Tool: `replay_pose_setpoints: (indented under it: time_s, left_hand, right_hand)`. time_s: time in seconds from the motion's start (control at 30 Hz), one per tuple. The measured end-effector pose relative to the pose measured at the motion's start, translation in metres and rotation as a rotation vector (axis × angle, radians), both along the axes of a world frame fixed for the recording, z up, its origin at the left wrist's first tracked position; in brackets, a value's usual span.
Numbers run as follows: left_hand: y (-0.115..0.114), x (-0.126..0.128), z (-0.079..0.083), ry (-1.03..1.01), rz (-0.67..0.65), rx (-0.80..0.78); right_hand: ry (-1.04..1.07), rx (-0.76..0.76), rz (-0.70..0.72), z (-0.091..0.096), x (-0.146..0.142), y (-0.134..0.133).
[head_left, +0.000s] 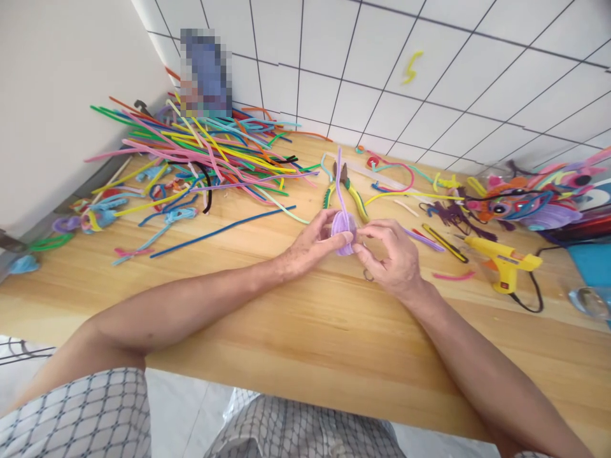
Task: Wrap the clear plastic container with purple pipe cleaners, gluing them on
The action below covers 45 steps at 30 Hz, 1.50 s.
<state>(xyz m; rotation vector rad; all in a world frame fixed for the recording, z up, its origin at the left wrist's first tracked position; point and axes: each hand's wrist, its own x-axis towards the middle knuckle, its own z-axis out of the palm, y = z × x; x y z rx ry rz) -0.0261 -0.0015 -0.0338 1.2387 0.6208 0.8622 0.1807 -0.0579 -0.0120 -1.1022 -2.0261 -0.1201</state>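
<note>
A coiled purple pipe cleaner (342,224) is held over the middle of the table, one straight end sticking up from it. My left hand (319,240) grips the coil from the left, thumb across its front. On the other side my right hand (392,254) is closed in a pinch at the coil's right edge; what lies between its fingertips is hidden. Just behind the hands lie pliers (354,197) with yellow-green handles, their jaws pointing at the wall.
A heap of colourful pipe cleaners (210,149) covers the back left. To the right lie a yellow utility knife (443,243), a yellow glue gun (506,257) with a black cord, and finished pipe-cleaner figures (525,200). A tiled wall (324,57) borders the table (286,337).
</note>
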Motion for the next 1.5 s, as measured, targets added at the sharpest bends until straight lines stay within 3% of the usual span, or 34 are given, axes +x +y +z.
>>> replay_pose_setpoints:
  time_s: [0.93,1.5]
  left_hand:
    - [0.0004,0.0,-0.002,-0.017,-0.006,-0.001]
    - [0.0024,0.0015,-0.0047,-0.026,0.005,-0.01]
  right_hand:
    - [0.009,0.013,0.043,0.0014,-0.0006,0.0002]
    - [0.039,-0.058,0.001,0.0021,0.0035,-0.0002]
